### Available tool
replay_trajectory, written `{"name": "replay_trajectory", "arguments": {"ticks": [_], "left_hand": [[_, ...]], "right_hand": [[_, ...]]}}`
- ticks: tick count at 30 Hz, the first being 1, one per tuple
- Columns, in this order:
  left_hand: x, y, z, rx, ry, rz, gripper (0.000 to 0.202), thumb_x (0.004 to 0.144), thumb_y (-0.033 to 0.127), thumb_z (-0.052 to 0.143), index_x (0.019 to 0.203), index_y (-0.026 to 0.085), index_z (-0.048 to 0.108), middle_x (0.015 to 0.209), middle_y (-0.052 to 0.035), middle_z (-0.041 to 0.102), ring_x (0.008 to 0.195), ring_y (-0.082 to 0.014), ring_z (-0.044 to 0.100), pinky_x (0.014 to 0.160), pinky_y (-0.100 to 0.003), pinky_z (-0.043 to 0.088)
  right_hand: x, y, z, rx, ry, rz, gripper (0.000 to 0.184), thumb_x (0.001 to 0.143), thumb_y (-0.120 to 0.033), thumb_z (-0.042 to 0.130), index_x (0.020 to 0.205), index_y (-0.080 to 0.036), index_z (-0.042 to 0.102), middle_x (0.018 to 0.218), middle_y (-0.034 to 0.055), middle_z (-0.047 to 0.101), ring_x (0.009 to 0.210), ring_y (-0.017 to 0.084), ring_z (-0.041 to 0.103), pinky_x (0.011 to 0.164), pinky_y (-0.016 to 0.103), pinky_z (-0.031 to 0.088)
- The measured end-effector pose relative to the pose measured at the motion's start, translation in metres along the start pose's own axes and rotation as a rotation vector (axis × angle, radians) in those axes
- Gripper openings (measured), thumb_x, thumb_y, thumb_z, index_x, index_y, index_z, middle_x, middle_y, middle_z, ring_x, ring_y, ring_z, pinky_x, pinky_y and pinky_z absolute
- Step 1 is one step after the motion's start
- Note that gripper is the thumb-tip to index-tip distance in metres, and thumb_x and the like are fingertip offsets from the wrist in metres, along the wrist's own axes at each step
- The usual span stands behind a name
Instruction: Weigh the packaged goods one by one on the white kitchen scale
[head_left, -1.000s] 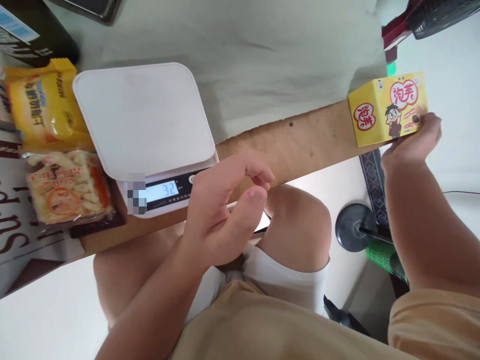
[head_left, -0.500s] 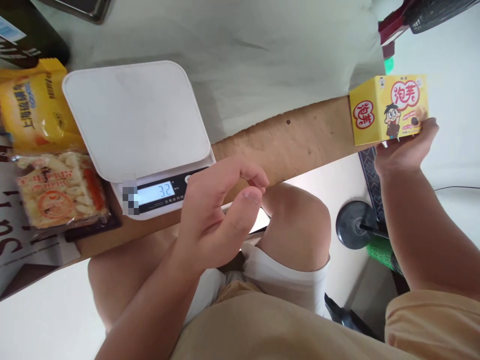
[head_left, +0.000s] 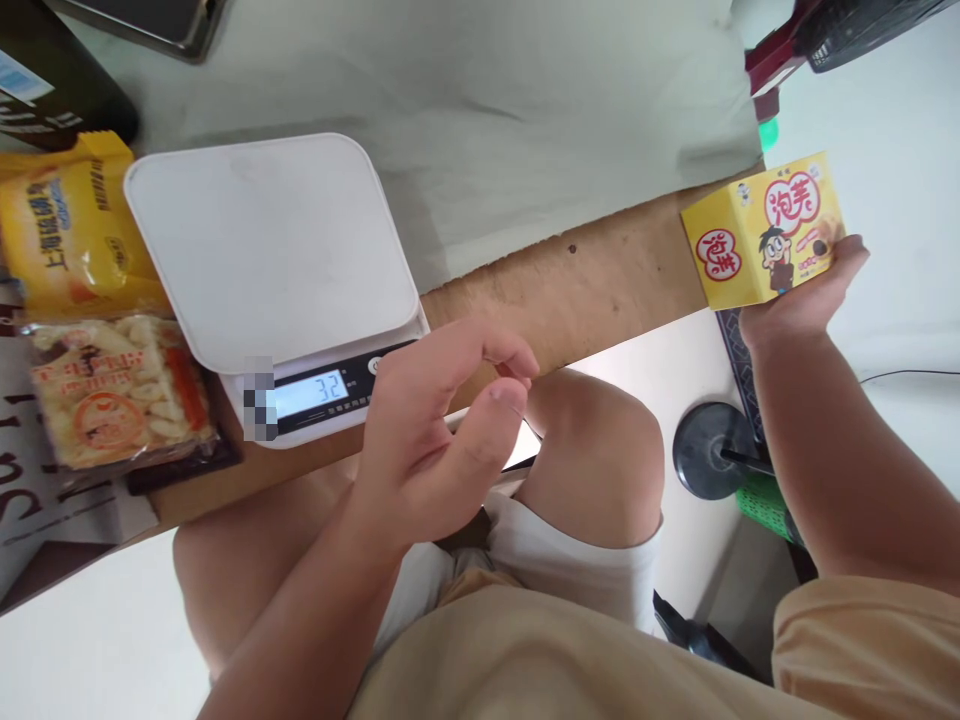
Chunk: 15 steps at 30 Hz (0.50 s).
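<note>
My right hand [head_left: 806, 290] grips a small yellow snack box [head_left: 757, 232] with a cartoon figure, holding it up beyond the right end of the wooden table edge [head_left: 600, 285]. My left hand [head_left: 439, 430] hovers in front of a white kitchen scale [head_left: 270, 250], fingers loosely curled and apart, with nothing in it. The scale's platform carries nothing and its display [head_left: 315, 390] reads 32. The left fingertips are just right of the display, not touching it.
A yellow snack bag [head_left: 71, 235] and a clear packet of pale snacks [head_left: 112, 395] lie left of the scale. A pale green cloth [head_left: 525, 120] covers the table behind. My knees are under the table; a round black base [head_left: 709, 450] stands on the floor.
The right hand has tilted the yellow box and drawn it slightly left. The left hand has barely moved. The scale still reads 32.
</note>
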<state>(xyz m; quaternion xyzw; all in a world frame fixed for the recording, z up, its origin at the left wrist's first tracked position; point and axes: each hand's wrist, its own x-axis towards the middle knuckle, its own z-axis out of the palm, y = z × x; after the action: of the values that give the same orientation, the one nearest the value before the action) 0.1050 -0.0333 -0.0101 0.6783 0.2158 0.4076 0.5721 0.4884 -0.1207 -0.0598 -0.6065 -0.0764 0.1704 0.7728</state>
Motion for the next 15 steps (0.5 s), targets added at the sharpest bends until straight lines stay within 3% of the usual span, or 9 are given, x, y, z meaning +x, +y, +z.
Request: {"name": "replay_trajectory", "arguments": {"ticks": [4, 8, 12, 15], "left_hand": [[-0.001, 0.001, 0.001, -0.009, 0.007, -0.02, 0.024, 0.1, 0.033, 0.051, 0.086, 0.021, 0.067, 0.075, -0.0011, 0.067, 0.068, -0.011, 0.06, 0.061, -0.03, 0.049], [-0.002, -0.001, -0.002, -0.023, 0.006, -0.029, 0.024, 0.098, 0.036, 0.053, 0.087, 0.022, 0.069, 0.073, -0.0009, 0.067, 0.058, -0.0112, 0.053, 0.058, -0.033, 0.05], [-0.001, -0.001, -0.003, -0.018, 0.02, -0.03, 0.023, 0.097, 0.038, 0.054, 0.086, 0.024, 0.068, 0.073, -0.002, 0.068, 0.06, -0.014, 0.058, 0.056, -0.034, 0.052], [0.001, 0.003, -0.004, 0.014, 0.005, -0.012, 0.022, 0.097, 0.032, 0.05, 0.084, 0.025, 0.066, 0.071, -0.0019, 0.067, 0.065, -0.0159, 0.062, 0.059, -0.036, 0.054]], "right_hand": [[0.005, 0.004, 0.001, -0.02, 0.086, -0.024, 0.046, 0.096, -0.038, 0.025, 0.08, -0.016, 0.062, 0.108, 0.0066, 0.067, 0.114, 0.016, 0.069, 0.078, 0.025, 0.057], [0.011, 0.009, 0.003, -0.041, 0.159, -0.051, 0.046, 0.096, -0.04, 0.024, 0.079, -0.017, 0.061, 0.109, 0.0058, 0.067, 0.115, 0.015, 0.069, 0.077, 0.024, 0.057], [0.013, 0.009, 0.001, -0.057, 0.17, -0.044, 0.047, 0.097, -0.04, 0.024, 0.079, -0.017, 0.061, 0.112, 0.006, 0.068, 0.116, 0.014, 0.068, 0.079, 0.024, 0.056], [-0.001, -0.001, 0.001, -0.063, 0.123, 0.027, 0.06, 0.101, -0.041, 0.013, 0.081, -0.018, 0.065, 0.115, 0.0051, 0.068, 0.114, 0.012, 0.069, 0.081, 0.026, 0.057]]}}
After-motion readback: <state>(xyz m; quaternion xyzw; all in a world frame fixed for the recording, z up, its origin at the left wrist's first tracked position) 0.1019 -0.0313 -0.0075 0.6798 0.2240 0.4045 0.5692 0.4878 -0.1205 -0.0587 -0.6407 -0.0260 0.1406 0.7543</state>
